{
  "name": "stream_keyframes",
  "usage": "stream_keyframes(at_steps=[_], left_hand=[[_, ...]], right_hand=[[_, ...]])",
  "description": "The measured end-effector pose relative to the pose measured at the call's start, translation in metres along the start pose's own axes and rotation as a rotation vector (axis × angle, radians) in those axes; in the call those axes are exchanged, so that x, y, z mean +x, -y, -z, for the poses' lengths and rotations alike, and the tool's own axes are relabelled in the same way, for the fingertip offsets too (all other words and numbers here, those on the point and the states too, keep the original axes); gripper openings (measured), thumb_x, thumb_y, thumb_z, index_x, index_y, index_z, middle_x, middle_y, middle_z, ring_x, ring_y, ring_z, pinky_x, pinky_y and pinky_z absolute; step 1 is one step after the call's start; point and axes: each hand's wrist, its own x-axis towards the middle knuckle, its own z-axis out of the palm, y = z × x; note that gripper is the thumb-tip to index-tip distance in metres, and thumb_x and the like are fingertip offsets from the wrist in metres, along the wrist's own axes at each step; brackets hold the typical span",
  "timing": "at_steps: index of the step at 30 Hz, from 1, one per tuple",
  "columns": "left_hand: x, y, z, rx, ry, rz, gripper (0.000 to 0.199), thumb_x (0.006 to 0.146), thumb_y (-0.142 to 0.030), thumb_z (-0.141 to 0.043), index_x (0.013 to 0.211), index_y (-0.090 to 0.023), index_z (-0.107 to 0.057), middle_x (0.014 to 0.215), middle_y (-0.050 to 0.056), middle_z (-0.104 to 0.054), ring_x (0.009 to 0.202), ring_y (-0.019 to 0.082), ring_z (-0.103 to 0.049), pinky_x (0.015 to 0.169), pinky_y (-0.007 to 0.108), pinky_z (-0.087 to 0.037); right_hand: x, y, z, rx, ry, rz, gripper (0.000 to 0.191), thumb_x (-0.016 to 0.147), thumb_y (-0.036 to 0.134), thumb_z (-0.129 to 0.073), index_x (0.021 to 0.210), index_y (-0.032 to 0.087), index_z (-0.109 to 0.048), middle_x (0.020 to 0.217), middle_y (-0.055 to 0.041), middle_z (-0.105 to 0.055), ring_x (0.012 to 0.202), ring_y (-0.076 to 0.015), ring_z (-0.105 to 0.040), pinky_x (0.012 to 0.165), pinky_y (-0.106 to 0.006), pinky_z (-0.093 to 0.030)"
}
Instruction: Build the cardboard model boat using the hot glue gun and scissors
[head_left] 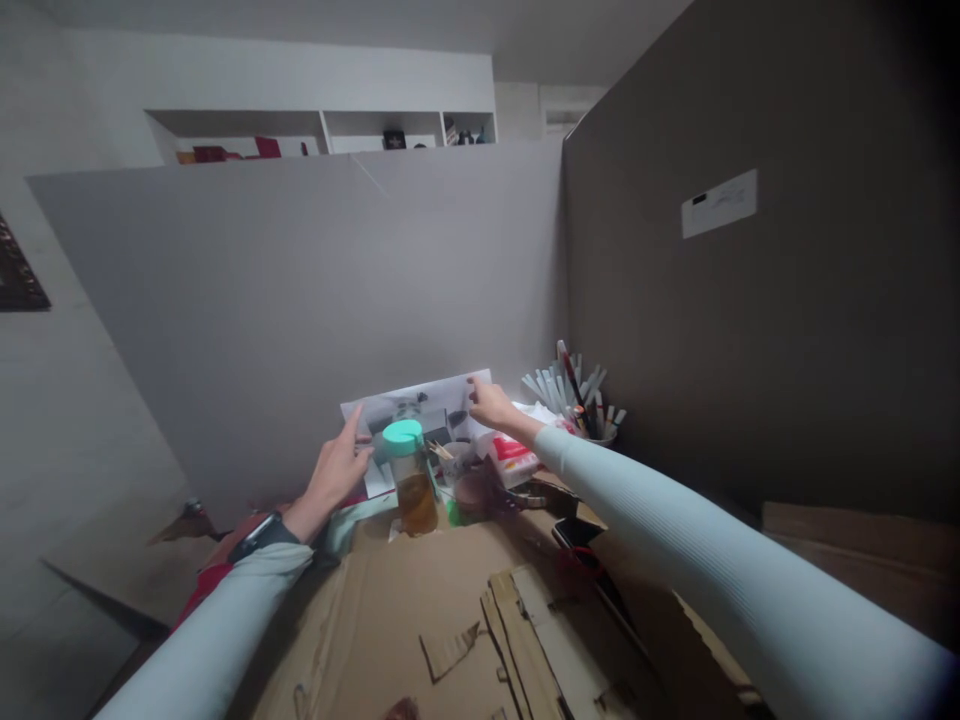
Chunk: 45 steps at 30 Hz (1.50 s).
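A printed sheet of paper [427, 412] with a grey picture leans against the grey partition at the back of the desk. My left hand [336, 470] holds its left edge and my right hand [491, 403] pinches its upper right corner. Both arms wear pale blue sleeves, and a watch sits on my left wrist. In front of the sheet stands a clear bottle [412, 478] with a teal cap and amber liquid, close to my left hand.
A cup of pens and brushes [576, 400] stands at the right by the dark brown cardboard wall [750, 300]. Cardboard scraps [517, 630] cover the near desk. A red-and-white packet [511, 456] and small pots lie behind the bottle. A shelf runs high on the far wall.
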Motion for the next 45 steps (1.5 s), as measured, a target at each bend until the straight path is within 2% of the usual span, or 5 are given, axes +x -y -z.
stream_keyframes(at_steps=[14,26,35,40,45], left_hand=[[-0.015,-0.011,0.014,0.012,0.017,-0.003,0.039,0.094,-0.035,-0.064,0.129,-0.019,-0.057,0.121,0.009,-0.067,0.101,0.024,-0.068,0.089,0.048,-0.057],[-0.095,-0.031,0.062,-0.072,0.02,0.028,0.038,0.093,-0.036,-0.066,0.126,-0.019,-0.061,0.123,0.009,-0.067,0.108,0.025,-0.067,0.095,0.051,-0.054],[-0.187,-0.049,0.09,-0.232,0.043,0.064,0.04,0.092,-0.041,-0.066,0.125,-0.019,-0.063,0.129,0.01,-0.067,0.118,0.028,-0.063,0.105,0.057,-0.046],[-0.236,-0.056,0.106,-0.2,0.034,0.202,0.049,0.084,-0.057,-0.066,0.116,-0.019,-0.069,0.123,0.01,-0.072,0.117,0.03,-0.064,0.109,0.058,-0.042],[-0.301,-0.067,0.113,-0.191,0.047,0.318,0.05,0.071,-0.066,-0.065,0.103,-0.029,-0.073,0.108,0.008,-0.078,0.1,0.034,-0.072,0.09,0.051,-0.059]], right_hand=[[-0.028,-0.005,0.026,-0.151,0.007,0.005,0.033,0.098,0.034,-0.064,0.126,0.017,-0.06,0.126,-0.0099,-0.062,0.106,-0.0246,-0.065,0.089,-0.045,-0.057],[-0.085,0.006,0.059,-0.179,0.108,0.02,0.032,0.098,0.034,-0.064,0.126,0.017,-0.06,0.127,-0.0102,-0.062,0.108,-0.0251,-0.064,0.09,-0.046,-0.056],[-0.171,0.049,0.095,-0.1,0.199,0.093,0.026,0.098,0.03,-0.065,0.119,0.015,-0.063,0.117,-0.0081,-0.066,0.101,-0.0225,-0.066,0.087,-0.043,-0.057],[-0.26,0.091,0.121,-0.05,0.28,0.227,0.019,0.094,0.019,-0.064,0.113,0.02,-0.067,0.105,-0.0052,-0.071,0.088,-0.0193,-0.067,0.077,-0.029,-0.052],[-0.357,0.094,0.128,-0.009,0.265,0.257,0.025,0.091,0.024,-0.057,0.114,0.03,-0.067,0.083,-0.0033,-0.071,0.075,-0.0223,-0.066,0.066,-0.033,-0.048]])
